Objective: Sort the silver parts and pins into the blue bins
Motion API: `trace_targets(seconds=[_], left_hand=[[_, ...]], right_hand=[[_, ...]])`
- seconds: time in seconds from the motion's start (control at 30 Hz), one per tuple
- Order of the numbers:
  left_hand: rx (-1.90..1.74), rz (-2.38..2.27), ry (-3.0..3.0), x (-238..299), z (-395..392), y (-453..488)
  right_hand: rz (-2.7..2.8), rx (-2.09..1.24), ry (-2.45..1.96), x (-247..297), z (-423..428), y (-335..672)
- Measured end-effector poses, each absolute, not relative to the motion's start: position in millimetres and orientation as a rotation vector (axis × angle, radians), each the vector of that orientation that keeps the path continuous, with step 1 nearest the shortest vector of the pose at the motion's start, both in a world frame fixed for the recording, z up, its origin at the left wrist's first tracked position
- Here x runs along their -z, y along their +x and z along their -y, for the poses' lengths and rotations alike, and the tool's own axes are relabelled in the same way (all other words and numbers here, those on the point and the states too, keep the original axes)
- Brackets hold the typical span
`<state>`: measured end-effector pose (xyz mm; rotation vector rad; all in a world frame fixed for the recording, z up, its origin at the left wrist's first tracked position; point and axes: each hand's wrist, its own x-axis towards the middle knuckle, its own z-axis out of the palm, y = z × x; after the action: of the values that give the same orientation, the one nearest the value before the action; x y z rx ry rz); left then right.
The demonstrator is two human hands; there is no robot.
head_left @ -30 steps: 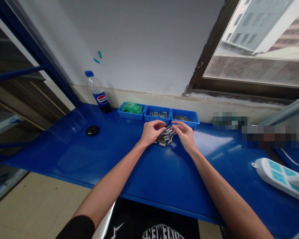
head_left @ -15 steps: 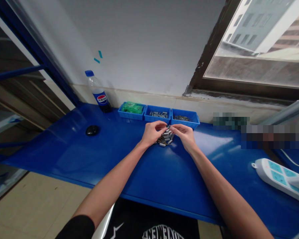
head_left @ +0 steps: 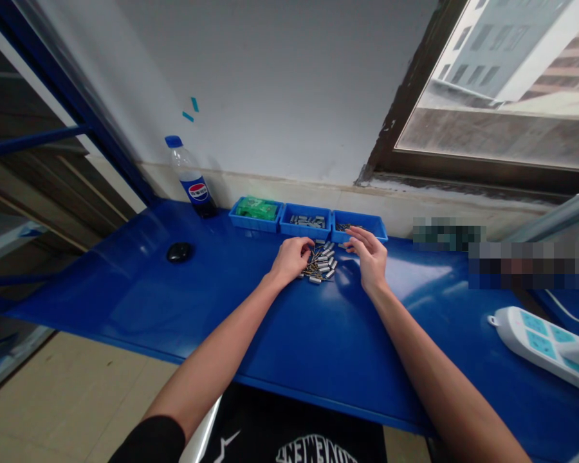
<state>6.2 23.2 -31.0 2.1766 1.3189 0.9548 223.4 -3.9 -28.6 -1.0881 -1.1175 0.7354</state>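
On the blue table lies a loose pile of small silver metal cylinders [head_left: 324, 262] mixed with thin brass-coloured pins [head_left: 312, 269]. At the pile's left edge my left hand [head_left: 291, 260] has its fingers curled together; whatever they grip is hidden. To the right of the pile, my right hand [head_left: 370, 256] is raised in front of the right blue bin [head_left: 383, 230], fingers stretched and apart. That bin holds thin pins. Silver cylinders fill part of the middle blue bin [head_left: 289, 228], and the left blue bin [head_left: 251, 223] contains a green plastic packet [head_left: 258, 208].
A cola bottle [head_left: 196, 186] stands by the wall, left of the bins. Nearer on the left is a black computer mouse [head_left: 178, 252]. A white power strip [head_left: 535, 341] lies at the right, with blurred-out items [head_left: 525, 263] behind it.
My hands were close together over the pile, fingertips nearly meeting. My right hand has moved right toward the right bin and its fingers have spread; my left has shifted slightly left.
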Motion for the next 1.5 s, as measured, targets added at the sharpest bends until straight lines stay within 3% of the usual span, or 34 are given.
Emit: trace_targets(seconds=[0.4, 0.6, 1.13, 1.37, 1.5], left_hand=[[-1.098, -1.3, 2.177, 16.6, -18.5, 7.2], [-1.289, -1.098, 1.772, 14.2, -16.4, 13.5], [-1.253, -0.842, 1.302, 14.0, -16.9, 18.2], [-1.218, -0.897, 1.43, 15.1, -16.6, 18.5], [-1.217, -1.066, 1.796, 14.3, -14.2, 15.9]], right_hand=[[1.105, -0.814, -1.069, 26.0, 5.9, 222.1], [1.213, -0.791, -1.082, 20.4, 11.5, 217.4], [1.3, -1.115, -1.017, 17.9, 15.6, 204.5], [1.289, -1.078, -1.02, 20.8, 13.5, 205.5], [1.236, -0.953, -1.054, 19.9, 12.2, 206.6]])
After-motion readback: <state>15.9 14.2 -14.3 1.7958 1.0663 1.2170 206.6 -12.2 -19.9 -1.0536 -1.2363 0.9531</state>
